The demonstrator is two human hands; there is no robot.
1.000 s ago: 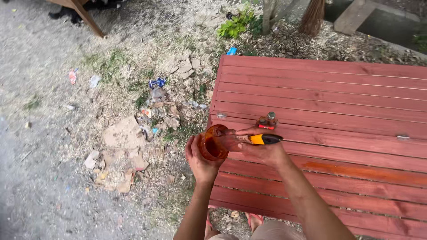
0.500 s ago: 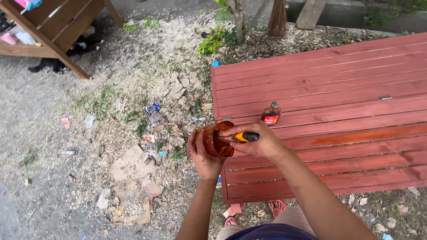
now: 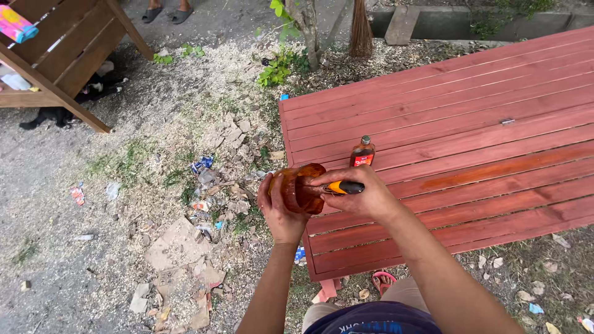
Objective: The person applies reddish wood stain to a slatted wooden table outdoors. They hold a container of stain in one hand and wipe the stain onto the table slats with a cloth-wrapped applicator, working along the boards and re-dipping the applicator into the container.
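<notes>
My left hand (image 3: 281, 213) grips the stain-filled container (image 3: 298, 187) at the red table (image 3: 470, 111) corner; my right hand (image 3: 362, 198) grips the brush handle (image 3: 346, 187) inside it. Tilting the container risks spilling stain onto the ground, and a careless elbow may topple the small bottle (image 3: 362, 152) just behind.

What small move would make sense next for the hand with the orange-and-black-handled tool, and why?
Probably lift the orange-and-black-handled tool from the stained orange plastic container toward the red slatted wooden table: the right hand has its tip inside, the left hand steadies it.
</notes>
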